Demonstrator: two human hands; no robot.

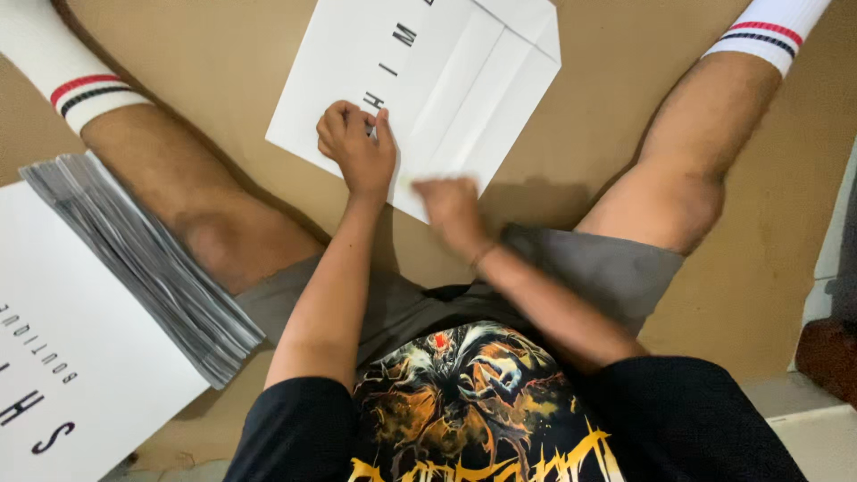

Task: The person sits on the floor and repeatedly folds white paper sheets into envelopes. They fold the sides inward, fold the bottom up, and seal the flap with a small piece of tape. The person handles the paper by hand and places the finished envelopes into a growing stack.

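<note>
We sit on the brown cardboard floor covering (223, 62), legs spread, with a flat white folded paper bag with black lettering (420, 89) lying between them.

- Left hand (355, 143): curled into a loose fist, knuckles pressing down on the near part of the bag. We cannot see anything gripped inside it.
- Right hand (451, 210): blurred, at the bag's near edge; whether its fingers are spread or closed we cannot tell.
- A tall stack of flat white printed bags with grey edges (116, 295) sits beside our left knee.

Risks, as we judge them: one fist pins the bag at a single spot, so a sideways sweep by the right hand could pivot it and skew a crease. The left knee, close to the stack, could fan its leaning edge.
</note>
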